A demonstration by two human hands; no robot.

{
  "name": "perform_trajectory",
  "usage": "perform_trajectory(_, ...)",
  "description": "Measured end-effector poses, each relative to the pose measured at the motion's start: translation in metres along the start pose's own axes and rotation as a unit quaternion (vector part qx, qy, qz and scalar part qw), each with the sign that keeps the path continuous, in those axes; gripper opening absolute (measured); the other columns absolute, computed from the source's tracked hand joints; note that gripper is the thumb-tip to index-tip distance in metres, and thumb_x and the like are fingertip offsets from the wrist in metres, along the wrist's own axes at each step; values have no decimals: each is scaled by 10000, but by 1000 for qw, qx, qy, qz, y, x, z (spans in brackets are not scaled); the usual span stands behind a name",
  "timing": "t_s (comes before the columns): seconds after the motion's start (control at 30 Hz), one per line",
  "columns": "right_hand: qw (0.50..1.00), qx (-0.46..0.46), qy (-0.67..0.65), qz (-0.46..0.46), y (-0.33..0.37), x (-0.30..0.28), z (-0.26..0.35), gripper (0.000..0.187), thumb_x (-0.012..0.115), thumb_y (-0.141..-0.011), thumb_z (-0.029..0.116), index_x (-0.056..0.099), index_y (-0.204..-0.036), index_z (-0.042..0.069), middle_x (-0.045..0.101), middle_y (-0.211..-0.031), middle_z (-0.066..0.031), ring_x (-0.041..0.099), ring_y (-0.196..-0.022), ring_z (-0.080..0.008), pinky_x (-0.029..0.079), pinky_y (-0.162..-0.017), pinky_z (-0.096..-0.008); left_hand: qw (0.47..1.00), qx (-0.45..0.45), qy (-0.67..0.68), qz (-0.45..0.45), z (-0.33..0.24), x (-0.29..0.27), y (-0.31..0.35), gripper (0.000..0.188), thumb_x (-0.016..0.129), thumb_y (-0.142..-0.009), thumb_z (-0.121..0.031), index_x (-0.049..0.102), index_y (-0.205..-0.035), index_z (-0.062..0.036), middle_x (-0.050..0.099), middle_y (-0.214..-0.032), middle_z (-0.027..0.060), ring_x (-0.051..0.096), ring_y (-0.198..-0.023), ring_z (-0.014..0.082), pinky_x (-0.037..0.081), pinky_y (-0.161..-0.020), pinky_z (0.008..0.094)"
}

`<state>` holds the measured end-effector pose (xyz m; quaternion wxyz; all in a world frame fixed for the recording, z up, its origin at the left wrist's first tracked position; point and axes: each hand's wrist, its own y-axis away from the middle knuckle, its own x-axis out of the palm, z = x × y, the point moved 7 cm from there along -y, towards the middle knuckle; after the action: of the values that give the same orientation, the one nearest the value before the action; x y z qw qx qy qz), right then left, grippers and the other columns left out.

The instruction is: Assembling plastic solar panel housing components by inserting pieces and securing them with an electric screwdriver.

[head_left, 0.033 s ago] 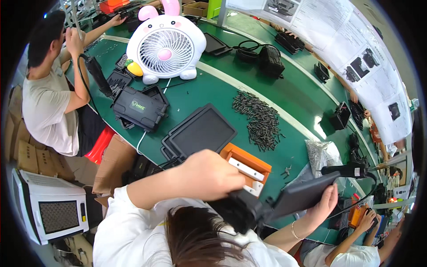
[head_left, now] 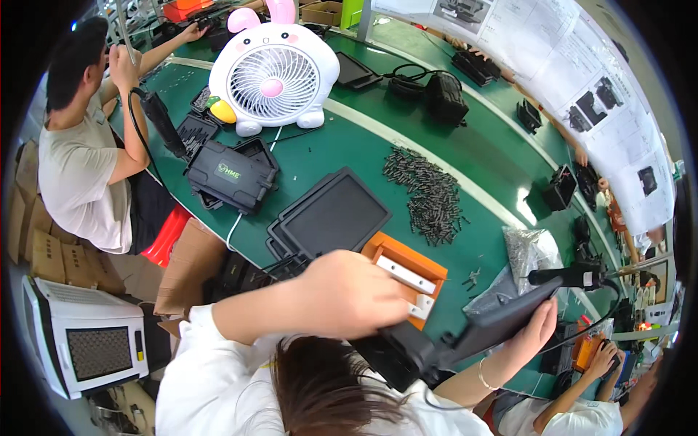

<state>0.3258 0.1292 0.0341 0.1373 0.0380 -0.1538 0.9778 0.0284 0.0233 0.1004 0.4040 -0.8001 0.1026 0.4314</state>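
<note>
My right hand [head_left: 534,328] is closed on the outer edge of a flat black panel [head_left: 494,327], held tilted above the table's near edge. At the panel's left end is a black jointed part [head_left: 422,349], with darker black pieces below it, partly hidden by my head and hair. My left hand [head_left: 356,294] is curled into a fist right beside this black part. Its fingertips are turned away, so what they grip is hidden. Just beyond my left hand lies an orange block fixture [head_left: 408,261] with white inserts. Flat black panels [head_left: 331,214] are stacked to its left.
A pile of small dark screws [head_left: 425,192] lies mid-table, near a clear plastic bag [head_left: 529,254]. A black power screwdriver [head_left: 571,277] is at the right. A black case [head_left: 231,174] and white rabbit-shaped fan [head_left: 273,80] stand left. A co-worker [head_left: 87,145] sits at far left.
My left fist has shifted slightly right. The black panel and jointed part have moved a little down and right, with the panel's tilt slightly altered.
</note>
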Motion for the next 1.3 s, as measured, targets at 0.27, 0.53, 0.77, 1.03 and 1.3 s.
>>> perform_trajectory(0.27, 944, -29, 23, 329, 73, 108, 17, 338, 524, -946, 190, 564, -1180, -51, 610, -1092, -150, 577, -1046, -219, 458, -920, -331, 969, 100, 128, -184, -38, 17, -28, 139, 664, -690, -127, 541, -732, -79, 598, -1215, 121, 582, -1067, 316, 509, -840, 435)
perform_trajectory(0.53, 918, 42, -148, 367, 81, 122, 35, 330, 495, -930, 156, 551, -1186, -45, 591, -1109, -203, 594, -1045, -274, 475, -905, -361, 993, -22, 38, -110, -1, 2, -10, 203, 676, -615, -132, 561, -770, -70, 582, -1001, 115, 589, -778, 283, 464, -638, 370)
perform_trajectory(0.77, 935, 0, 103, 339, 55, 135, 36, 799, 617, -600, 33, 425, -1373, -34, 604, -1113, -100, 593, -1002, -194, 437, -937, -308, 976, -67, -128, -166, 15, -18, -17, 290, 674, -654, -151, 591, -911, -45, 596, -1065, 142, 617, -925, 309, 511, -785, 406)
perform_trajectory(1.03, 865, 376, -305, 134, -131, 240, -134, 489, 546, -924, 365, 488, -1258, 12, 555, -1220, -216, 540, -1127, -394, 499, -940, -490, 884, -313, -222, -265, 93, -63, 104, 217, 646, -771, -7, 599, -982, 1, 605, -1035, 164, 565, -960, 345, 458, -855, 419)
perform_trajectory(1.3, 889, 276, -199, 308, -208, 359, -150, 383, 498, -993, 320, 480, -1176, -16, 539, -1264, -187, 572, -1133, -363, 515, -728, -401, 798, -437, -308, -277, 109, -44, 200, 374, 639, -725, -12, 577, -1094, -9, 515, -1227, 190, 466, -1182, 395, 385, -997, 478)
